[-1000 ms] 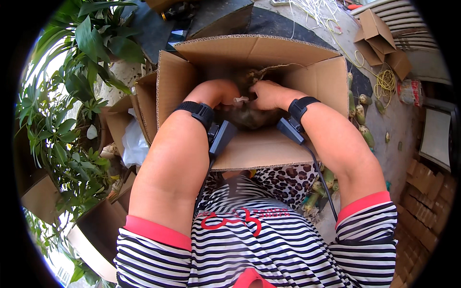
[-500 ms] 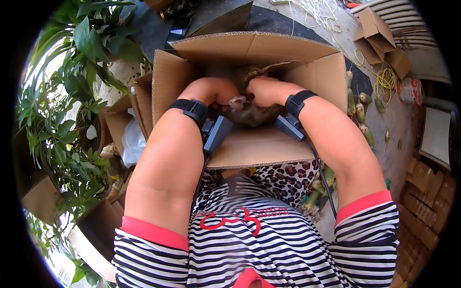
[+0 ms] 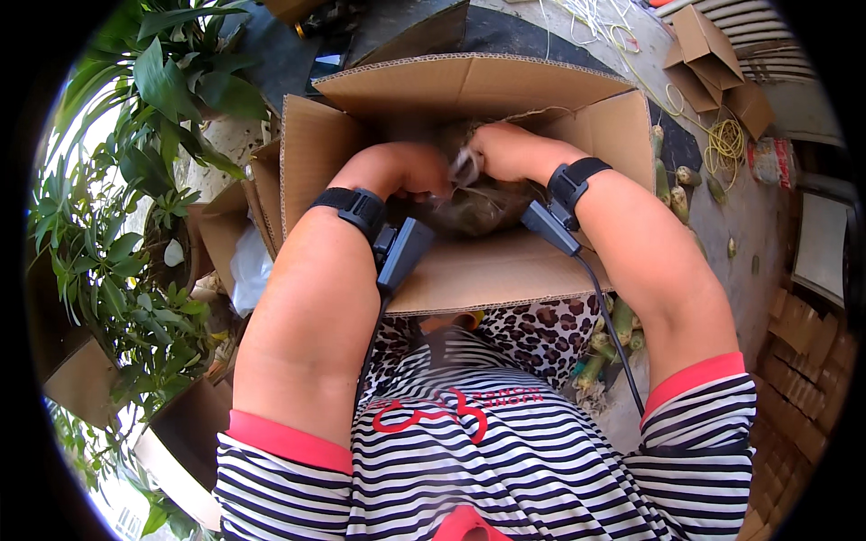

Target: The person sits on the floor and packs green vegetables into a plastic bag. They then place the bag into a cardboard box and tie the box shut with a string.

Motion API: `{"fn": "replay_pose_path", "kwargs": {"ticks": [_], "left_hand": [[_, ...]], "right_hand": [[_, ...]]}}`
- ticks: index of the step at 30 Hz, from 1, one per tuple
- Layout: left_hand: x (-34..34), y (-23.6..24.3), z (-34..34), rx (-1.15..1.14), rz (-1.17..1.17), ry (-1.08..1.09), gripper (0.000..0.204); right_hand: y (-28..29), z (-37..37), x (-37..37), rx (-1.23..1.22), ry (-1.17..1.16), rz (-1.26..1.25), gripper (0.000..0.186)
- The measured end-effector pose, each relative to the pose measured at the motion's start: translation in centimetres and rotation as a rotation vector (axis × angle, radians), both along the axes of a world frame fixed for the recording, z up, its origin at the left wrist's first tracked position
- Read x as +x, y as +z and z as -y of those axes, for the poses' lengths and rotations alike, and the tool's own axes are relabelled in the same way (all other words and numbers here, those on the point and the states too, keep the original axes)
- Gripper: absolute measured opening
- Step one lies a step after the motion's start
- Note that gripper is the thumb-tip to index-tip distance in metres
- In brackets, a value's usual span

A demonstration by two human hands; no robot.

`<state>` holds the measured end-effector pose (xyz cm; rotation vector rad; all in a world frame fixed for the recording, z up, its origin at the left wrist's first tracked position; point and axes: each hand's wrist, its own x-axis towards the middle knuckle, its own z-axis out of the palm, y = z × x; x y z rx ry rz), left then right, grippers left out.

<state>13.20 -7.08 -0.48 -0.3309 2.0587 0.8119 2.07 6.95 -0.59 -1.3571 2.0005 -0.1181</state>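
An open cardboard box (image 3: 478, 279) stands before me, and both my hands are inside it. Down in it lies a translucent plastic bag (image 3: 483, 209) with something brownish-green in it that I cannot make out. My right hand (image 3: 499, 151) is closed on a gathered, whitish piece of the bag's plastic. Close beside it, my left hand (image 3: 417, 169) has its fingers curled down at the bag's left side; what they grip is hidden and blurred. Dark straps with small devices sit on both wrists.
Leafy plants (image 3: 117, 243) and other cardboard boxes (image 3: 225, 225) crowd the left. To the right, several long green vegetables (image 3: 679, 206) lie on the floor, with a coil of yellow cord (image 3: 724, 144) and folded cardboard (image 3: 708, 54) beyond. Dark sheeting (image 3: 514, 41) lies behind the box.
The gathered plastic was near my left hand's fingers and now shows at my right hand. My right hand has shifted slightly up and right; the left has drawn slightly leftward.
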Motion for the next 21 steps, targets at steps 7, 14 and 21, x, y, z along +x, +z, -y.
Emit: {"fn": "replay_pose_path", "kwargs": {"ticks": [7, 14, 21], "left_hand": [[0.4, -0.2, 0.3, -0.030, -0.009, 0.059, 0.023], [-1.1, -1.9, -0.9, -0.130, -0.057, -0.139, 0.028], [0.5, -1.8, -1.1, 0.089, -0.234, 0.177, 0.028]], "right_hand": [[-0.3, 0.2, 0.3, 0.069, 0.124, -0.009, 0.026], [1.2, -0.3, -0.7, 0.178, 0.028, 0.140, 0.032], [-0.5, -0.6, -0.6, 0.045, -0.086, 0.247, 0.023]]}}
